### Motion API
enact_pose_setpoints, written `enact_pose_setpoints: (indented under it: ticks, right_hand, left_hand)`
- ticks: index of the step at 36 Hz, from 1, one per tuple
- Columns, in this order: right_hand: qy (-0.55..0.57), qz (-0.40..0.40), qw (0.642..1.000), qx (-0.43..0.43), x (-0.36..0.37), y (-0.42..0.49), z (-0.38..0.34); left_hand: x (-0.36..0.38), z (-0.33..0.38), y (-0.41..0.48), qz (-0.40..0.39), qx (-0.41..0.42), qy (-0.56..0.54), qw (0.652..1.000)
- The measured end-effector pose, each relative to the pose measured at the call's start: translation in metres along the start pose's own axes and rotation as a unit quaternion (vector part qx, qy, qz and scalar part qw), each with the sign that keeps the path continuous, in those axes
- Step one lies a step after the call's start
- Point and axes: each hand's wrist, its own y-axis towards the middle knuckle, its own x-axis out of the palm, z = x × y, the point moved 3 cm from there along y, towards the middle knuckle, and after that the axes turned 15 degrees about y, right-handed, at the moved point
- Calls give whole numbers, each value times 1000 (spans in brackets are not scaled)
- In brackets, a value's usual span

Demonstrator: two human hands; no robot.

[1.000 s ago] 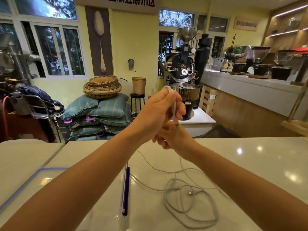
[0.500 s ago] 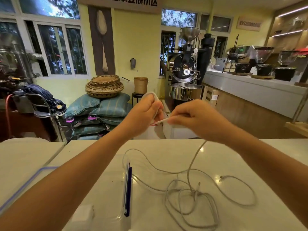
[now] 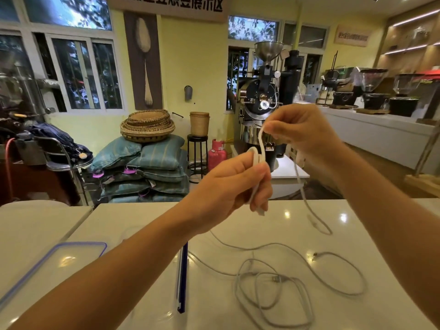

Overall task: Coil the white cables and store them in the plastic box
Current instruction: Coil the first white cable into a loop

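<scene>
Fingers (image 3: 258,172) of left hand (image 3: 228,186) curled round small coil of white cable (image 3: 260,148); right hand (image 3: 302,129) pinching same cable above. Loose cables (image 3: 273,284) tangled on white table (image 3: 142,222). Plastic box (image 3: 182,277) near left forearm.

White cable (image 3: 260,148) between raised left hand (image 3: 234,184) and right hand (image 3: 302,132), more cables (image 3: 273,289) on table (image 3: 142,225).

White cables (image 3: 297,279) trail over a glossy white tabletop (image 3: 238,222) beside a clear lid edged in lilac-blue (image 3: 54,265) and a dark blue strip (image 3: 182,279), with teal striped sacks (image 3: 152,167), tan woven baskets (image 3: 147,126), a pink-red gas cylinder (image 3: 216,154) and pale yellow walls (image 3: 202,67) beyond.
</scene>
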Motion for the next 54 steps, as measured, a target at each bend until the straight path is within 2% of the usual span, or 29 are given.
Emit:
enact_pose_setpoints:
  ticks: [2,8,11,14,20,24,31,34,38,43,47,51,54]
  right_hand:
    - [88,27,995,31,8,-3,15]
    - [198,38,968,149,52,-24,56]
    - [146,34,977,153,70,-32,65]
    - [61,-67,975,202,86,-41,65]
    - [-100,-86,983,125,83,-45,43]
    - [-217,-98,966,96,71,-48,28]
    - [-319,-92,942,45,55,-43,-4]
    - [-348,-74,934,9,46,-35,-21]
    - [-350,-56,935,-14,30,-21,-36]
    - [-313,-65,947,-21,13,-7,-41]
    - [-296,-54,953,-32,4,0,-35]
    - [-229,-41,972,-29,-1,3,-17]
    - [-120,-5,993,5,-3,2,5]
  left_hand:
    - [4,8,1,-2,16,-23,1000]
    - [2,18,12,48,29,-9,998]
    - [-9,17,19,95,31,38,994]
    - [-20,14,26,133,28,64,989]
    - [-47,7,25,213,17,223,951]
    - [-59,1,20,207,-11,289,935]
    - [-62,-10,14,185,-48,347,918]
    - [-59,-17,11,169,-59,335,925]
    - [-46,-26,2,106,-55,295,948]
    - [-27,-29,-7,54,-55,178,981]
    - [-14,-23,-11,40,-36,109,993]
    - [-6,-15,-13,30,-14,54,998]
    - [0,-9,-13,16,3,20,1000]
